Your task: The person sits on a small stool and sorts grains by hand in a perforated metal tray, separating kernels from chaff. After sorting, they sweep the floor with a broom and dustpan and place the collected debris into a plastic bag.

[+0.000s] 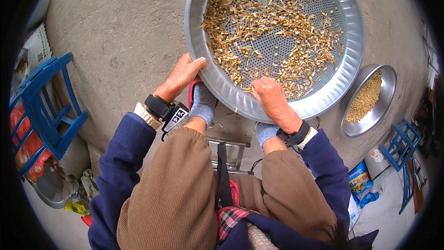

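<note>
A large round metal sieve (215, 76) with a perforated bottom fills the upper middle of the view. Spread over it are yellowish seeds mixed with dry husks and stem bits (295, 55). My left hand (184, 74) grips the sieve's rim at its lower left, with the thumb on top. Inside the sieve, near the lower edge, is my right hand (270, 93), its fingers curled together at the edge of the chaff; whether something is pinched between them is hidden.
A steel bowl (376, 114) of small yellow grains stands tilted right of the sieve. Blue chairs (38, 93) are at the left, another blue chair (400, 146) at the lower right. My feet and a metal stool frame (239, 156) lie below the sieve.
</note>
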`<state>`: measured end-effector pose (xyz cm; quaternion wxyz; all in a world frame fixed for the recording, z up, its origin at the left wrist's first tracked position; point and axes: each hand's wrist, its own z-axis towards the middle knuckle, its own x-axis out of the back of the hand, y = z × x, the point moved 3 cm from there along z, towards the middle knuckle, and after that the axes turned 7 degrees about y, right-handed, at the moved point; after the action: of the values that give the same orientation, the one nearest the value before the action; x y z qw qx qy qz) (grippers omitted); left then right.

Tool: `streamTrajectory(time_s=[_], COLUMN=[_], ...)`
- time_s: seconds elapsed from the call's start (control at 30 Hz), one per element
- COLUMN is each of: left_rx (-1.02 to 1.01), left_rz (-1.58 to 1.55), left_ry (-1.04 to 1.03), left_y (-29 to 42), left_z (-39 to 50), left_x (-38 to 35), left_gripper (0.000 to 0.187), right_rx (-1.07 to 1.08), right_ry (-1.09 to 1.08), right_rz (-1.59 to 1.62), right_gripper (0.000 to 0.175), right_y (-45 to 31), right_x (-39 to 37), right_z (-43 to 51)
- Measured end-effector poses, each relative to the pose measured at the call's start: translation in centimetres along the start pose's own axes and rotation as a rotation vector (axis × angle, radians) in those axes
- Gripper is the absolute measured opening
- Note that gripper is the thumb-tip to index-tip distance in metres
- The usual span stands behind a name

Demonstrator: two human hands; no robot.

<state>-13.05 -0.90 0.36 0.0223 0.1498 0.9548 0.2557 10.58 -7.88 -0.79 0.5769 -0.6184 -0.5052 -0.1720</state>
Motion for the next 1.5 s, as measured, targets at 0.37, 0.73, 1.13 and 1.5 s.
streamTrajectory(time_s=[0.37, 0.73, 1.13, 1.5], left_rx=[-0.015, -0.015, -0.022, -0.015], left_rz=[0.03, 0.019, -0.02, 0.014], left_ry=[0.001, -0.006, -0.013, -0.011], left_y=[-0.1, 0.1, -0.2, -0.2], left_z=[0.3, 0.0, 0.3, 0.4], left_x=[0.1, 0.1, -0.1, 0.0], left_gripper=[0.031, 0.031, 0.033, 0.033], right_rx=[0.177, -0.192, -0.163, 0.001], right_ry=[0.007, 0.189, -0.055, 0.005], right_rz=[-0.172, 0.365, 0.461, -0.145], right_gripper=[0.004, 0.008, 0.008, 0.006], right_y=[-2.2, 1.7, 2.4, -0.2], right_x=[0.0, 1.9, 1.4, -0.3], right_z=[1.1, 2.1, -0.8, -1.2])
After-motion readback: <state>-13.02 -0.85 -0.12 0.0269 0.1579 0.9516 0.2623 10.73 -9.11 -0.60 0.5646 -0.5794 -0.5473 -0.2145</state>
